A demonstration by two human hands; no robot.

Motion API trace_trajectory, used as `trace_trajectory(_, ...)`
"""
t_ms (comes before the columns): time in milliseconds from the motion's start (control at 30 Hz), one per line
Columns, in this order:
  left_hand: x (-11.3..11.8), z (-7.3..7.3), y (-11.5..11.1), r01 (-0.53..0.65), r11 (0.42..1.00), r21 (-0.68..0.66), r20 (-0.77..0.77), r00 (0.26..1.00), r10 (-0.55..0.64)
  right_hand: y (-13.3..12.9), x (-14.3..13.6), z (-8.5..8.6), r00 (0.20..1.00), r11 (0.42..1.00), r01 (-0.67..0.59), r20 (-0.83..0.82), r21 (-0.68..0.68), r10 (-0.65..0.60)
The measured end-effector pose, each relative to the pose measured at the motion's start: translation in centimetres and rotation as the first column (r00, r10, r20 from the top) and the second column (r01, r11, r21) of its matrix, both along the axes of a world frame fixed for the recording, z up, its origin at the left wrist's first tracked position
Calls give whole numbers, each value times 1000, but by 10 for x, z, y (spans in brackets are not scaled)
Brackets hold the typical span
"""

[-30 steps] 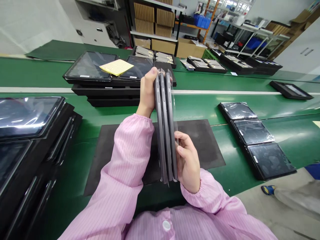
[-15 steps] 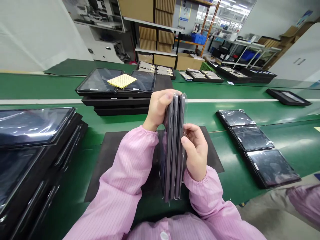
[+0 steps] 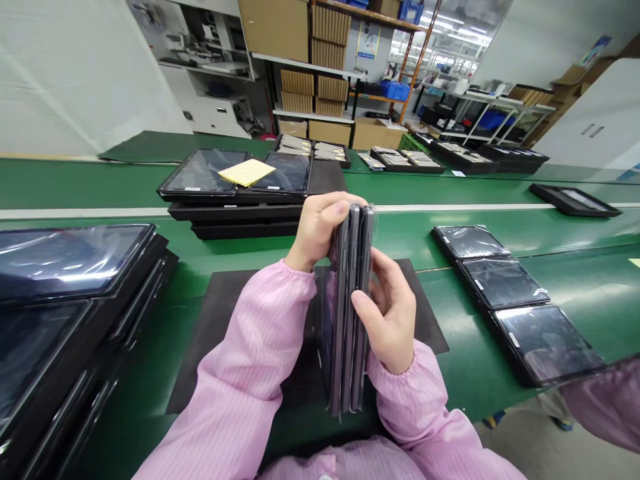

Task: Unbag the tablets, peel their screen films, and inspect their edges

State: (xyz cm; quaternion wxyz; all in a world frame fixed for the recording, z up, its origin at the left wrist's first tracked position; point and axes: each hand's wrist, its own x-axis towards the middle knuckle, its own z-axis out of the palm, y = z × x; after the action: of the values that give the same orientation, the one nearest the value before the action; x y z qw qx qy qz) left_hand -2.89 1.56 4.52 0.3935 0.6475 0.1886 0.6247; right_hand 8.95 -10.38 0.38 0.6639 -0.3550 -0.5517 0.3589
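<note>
Three tablets (image 3: 346,333) stand on edge side by side, their narrow grey sides turned up toward me and clear film sticking out at the ends. My left hand (image 3: 323,223) is closed around the far end of the set, thumb on the left tablet. On the right side, my right hand (image 3: 387,307) is closed on the tablets too, its thumb lying across the upper edges near the middle one. Its other fingers are partly hidden behind the right tablet. Beneath the tablets is a dark mat (image 3: 220,327) on the green bench.
Black trays with tablets (image 3: 65,260) are stacked at the left. Another tray stack (image 3: 230,213) bears a yellow dotted sheet (image 3: 247,172). A black tray with three tablets (image 3: 505,280) lies at right. Another person's sleeve (image 3: 607,407) shows at the lower right.
My right thumb has moved left, from the right tablet's side onto the edges of the tablets. My left hand keeps its grip. The view has tilted slightly upward.
</note>
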Motion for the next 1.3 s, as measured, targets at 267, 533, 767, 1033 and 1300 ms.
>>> trace_trajectory(267, 0, 1, -4, 1, 1000, -19, -9, 1000, -2, -2, 1, -2, 1000, 998, 6, 23, 66, -7)
trace_trajectory(533, 2, 1, -7, 17, 1000, 26, -19, 1000, -17, -11, -4, 4, 992, 996, 51, 110, 78, -60)
trace_trajectory(767, 1, -2, -3, -32, 988, 150, -38, 999, 38, -11, -3, 5, 994, 994, 60, 91, 95, -68)
trace_trajectory(1033, -11, 0, -31, -162, 960, 227, -94, 978, 188, 2, -4, 0, 994, 997, -41, -99, 63, 47)
trace_trajectory(1300, 2, -14, -44, -302, 952, 53, 80, 951, 298, 30, -27, 10, 954, 990, -136, -264, 35, 140)
